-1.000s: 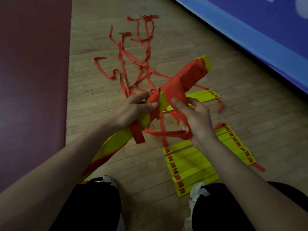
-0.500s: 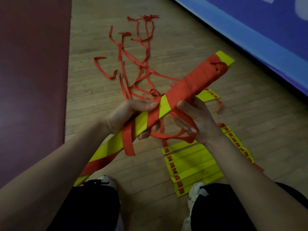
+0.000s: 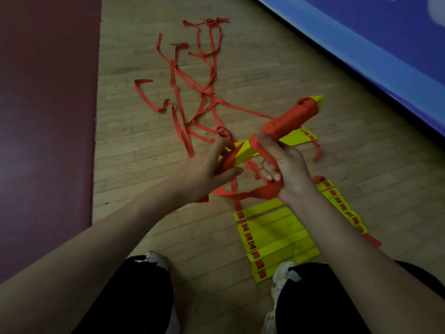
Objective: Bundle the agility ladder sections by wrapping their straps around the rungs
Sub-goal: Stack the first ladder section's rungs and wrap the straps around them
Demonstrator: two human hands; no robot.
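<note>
A stack of yellow rungs is held in the air, its far half wound in red strap with a yellow tip showing. My right hand grips the bundle at its middle, and a loop of red strap hangs from its curled fingers. My left hand is at the near end of the bundle with fingers spread and fairly straight, touching the strap there. The bundle's near end is hidden behind my left hand.
Loose red strap lies tangled on the wooden floor beyond the hands. Several flat yellow rungs lie by my right foot. A dark red mat lies on the left, a blue mat at the far right.
The bundle has turned to point away from me and looks shorter. My left hand has let go of its grip and spread its fingers. My right hand has moved up to grip the bundle.
</note>
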